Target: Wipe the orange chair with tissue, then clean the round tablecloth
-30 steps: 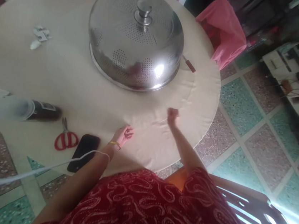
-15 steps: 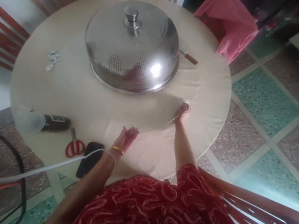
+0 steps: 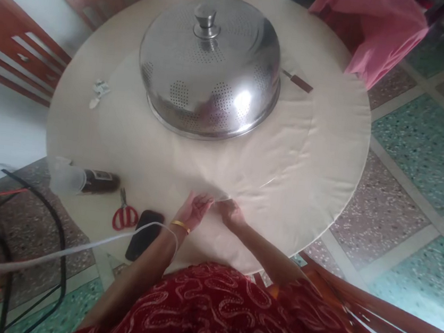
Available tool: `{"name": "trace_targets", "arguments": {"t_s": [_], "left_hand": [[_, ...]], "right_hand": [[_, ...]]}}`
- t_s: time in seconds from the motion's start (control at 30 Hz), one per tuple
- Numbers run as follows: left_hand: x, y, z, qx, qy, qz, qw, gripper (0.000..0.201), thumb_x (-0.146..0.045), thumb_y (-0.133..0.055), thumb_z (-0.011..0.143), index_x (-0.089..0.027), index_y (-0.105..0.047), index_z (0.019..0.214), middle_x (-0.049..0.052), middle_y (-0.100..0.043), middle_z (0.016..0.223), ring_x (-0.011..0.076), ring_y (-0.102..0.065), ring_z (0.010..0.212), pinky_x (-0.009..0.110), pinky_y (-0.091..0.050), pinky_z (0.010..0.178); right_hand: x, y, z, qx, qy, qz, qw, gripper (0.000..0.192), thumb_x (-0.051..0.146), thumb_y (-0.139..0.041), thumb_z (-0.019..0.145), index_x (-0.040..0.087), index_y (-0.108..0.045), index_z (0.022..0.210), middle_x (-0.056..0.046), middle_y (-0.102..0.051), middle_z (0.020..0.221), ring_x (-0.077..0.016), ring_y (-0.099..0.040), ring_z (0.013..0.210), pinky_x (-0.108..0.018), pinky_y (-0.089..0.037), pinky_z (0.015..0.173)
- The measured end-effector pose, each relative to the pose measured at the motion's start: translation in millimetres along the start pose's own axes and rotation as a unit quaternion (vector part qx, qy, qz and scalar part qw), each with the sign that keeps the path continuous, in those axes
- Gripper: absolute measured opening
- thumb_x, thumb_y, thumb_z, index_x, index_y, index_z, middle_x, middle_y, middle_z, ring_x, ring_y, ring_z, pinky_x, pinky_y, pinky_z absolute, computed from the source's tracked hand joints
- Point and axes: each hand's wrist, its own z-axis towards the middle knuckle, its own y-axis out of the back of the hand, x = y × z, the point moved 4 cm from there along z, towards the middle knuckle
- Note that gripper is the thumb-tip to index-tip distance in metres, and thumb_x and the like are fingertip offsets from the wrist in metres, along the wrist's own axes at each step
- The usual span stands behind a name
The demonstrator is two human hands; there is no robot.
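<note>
My left hand (image 3: 198,209) is palm up, with a gold bangle at its wrist. Its fingers are curled in, and whatever they may hold is too fine to make out. Close beside it, my right hand (image 3: 233,215) has its fingers pinched together. A tiny pale glint shows at the right fingertips, its kind unclear. Both hands are just above the cream tablecloth (image 3: 306,160). A short thin white line (image 3: 267,182) shows on the cloth to their right. Left of my left forearm lie a black phone (image 3: 144,236) and red-handled scissors (image 3: 125,216).
A large perforated steel dome lid (image 3: 211,69) covers the table's far middle. A brown-handled tool (image 3: 301,83) lies right of it. A dark-labelled jar (image 3: 100,181) lies at left, crumpled white scraps (image 3: 100,91) beyond. A white cable (image 3: 88,246) crosses my left forearm. Wooden chairs (image 3: 23,47) surround the table.
My right hand has come left and nearer to me, from the table's right side to beside my left hand. My left hand's fingers look more curled. The view has shifted slightly.
</note>
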Motion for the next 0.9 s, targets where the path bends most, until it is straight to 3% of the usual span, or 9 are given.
{"name": "trace_targets", "arguments": {"t_s": [0.1, 0.2, 0.27, 0.33, 0.47, 0.57, 0.67, 0.8, 0.9], "left_hand": [[-1, 0.8, -1, 0.005, 0.004, -0.005, 1.000, 0.044, -0.035, -0.039, 0.098, -0.004, -0.057, 0.123, 0.014, -0.072, 0.084, 0.0181, -0.072, 0.083, 0.021, -0.058, 0.067], [-2, 2.2, -2, 0.003, 0.011, -0.008, 1.000, 0.041, -0.035, -0.040, 0.098, -0.005, -0.061, 0.117, 0.014, -0.072, 0.084, 0.0184, -0.072, 0.084, 0.019, -0.058, 0.064], [-2, 3.1, -3, -0.003, 0.015, -0.016, 1.000, 0.040, -0.035, -0.041, 0.098, -0.005, -0.062, 0.114, 0.015, -0.072, 0.087, 0.0190, -0.072, 0.086, 0.019, -0.058, 0.064], [-2, 4.4, -3, -0.009, 0.021, -0.026, 0.999, 0.040, -0.035, -0.042, 0.098, -0.004, -0.062, 0.113, 0.016, -0.072, 0.090, 0.0198, -0.071, 0.088, 0.019, -0.058, 0.064], [-2, 7.8, 0, -0.006, 0.039, -0.043, 0.998, 0.041, -0.036, -0.042, 0.097, -0.004, -0.064, 0.112, 0.017, -0.073, 0.090, 0.0208, -0.072, 0.088, 0.019, -0.058, 0.061], [-2, 8.8, 1, 0.005, 0.050, -0.044, 0.998, 0.042, -0.037, -0.041, 0.098, -0.005, -0.064, 0.114, 0.017, -0.073, 0.088, 0.0201, -0.072, 0.083, 0.018, -0.058, 0.058], [-3, 8.6, 2, 0.007, 0.056, -0.042, 0.998, 0.042, -0.036, -0.038, 0.099, -0.006, -0.064, 0.113, 0.016, -0.073, 0.087, 0.0191, -0.072, 0.081, 0.017, -0.056, 0.054], [0, 9.3, 9, 0.010, 0.047, -0.032, 0.998, 0.043, -0.036, -0.037, 0.099, -0.004, -0.064, 0.106, 0.014, -0.073, 0.083, 0.0188, -0.072, 0.079, 0.017, -0.055, 0.053], [5, 12.8, 21, -0.004, 0.040, -0.027, 0.999, 0.044, -0.037, -0.037, 0.099, -0.004, -0.062, 0.113, 0.013, -0.072, 0.081, 0.0180, -0.072, 0.080, 0.017, -0.055, 0.053]], "right_hand": [[-23, 28, 6, -0.049, -0.040, -0.033, 0.997, 0.046, 0.001, -0.030, 0.091, 0.011, -0.064, 0.063, -0.001, -0.070, 0.070, -0.0041, -0.061, 0.070, -0.014, -0.052, 0.070], [-59, 40, 61, -0.111, -0.106, -0.064, 0.986, 0.048, -0.001, -0.020, 0.090, 0.003, -0.069, 0.088, -0.014, -0.071, 0.095, -0.0106, -0.064, 0.089, -0.026, -0.052, 0.083], [-68, 27, 110, -0.127, -0.139, -0.081, 0.979, 0.048, -0.003, -0.026, 0.086, 0.002, -0.063, 0.116, -0.022, -0.062, 0.122, -0.0204, -0.057, 0.112, -0.040, -0.047, 0.097], [-59, -1, 154, -0.109, -0.147, -0.082, 0.980, 0.056, -0.004, -0.030, 0.082, 0.004, -0.053, 0.132, -0.023, -0.052, 0.137, -0.0266, -0.048, 0.125, -0.046, -0.040, 0.103], [-9, -56, 193, -0.046, -0.052, -0.064, 0.996, 0.057, 0.001, -0.037, 0.083, 0.011, -0.050, 0.137, -0.017, -0.051, 0.140, -0.0297, -0.039, 0.132, -0.049, -0.034, 0.109], [18, -66, 162, 0.006, 0.050, -0.066, 0.997, 0.048, 0.007, -0.042, 0.087, 0.017, -0.056, 0.132, -0.010, -0.057, 0.135, -0.0261, -0.041, 0.131, -0.044, -0.034, 0.110], [17, -43, 87, 0.039, 0.096, -0.065, 0.992, 0.042, 0.014, -0.044, 0.091, 0.020, -0.058, 0.129, -0.006, -0.061, 0.131, -0.0237, -0.043, 0.131, -0.041, -0.037, 0.109], [-13, 18, -32, 0.023, 0.017, -0.069, 0.997, 0.045, 0.008, -0.038, 0.091, 0.027, -0.064, 0.122, -0.004, -0.066, 0.122, -0.0213, -0.055, 0.120, -0.041, -0.045, 0.102], [-32, 57, -89, -0.001, -0.052, -0.079, 0.996, 0.036, 0.014, -0.042, 0.092, 0.030, -0.071, 0.108, -0.006, -0.071, 0.108, -0.0217, -0.062, 0.104, -0.039, -0.052, 0.092]]}}
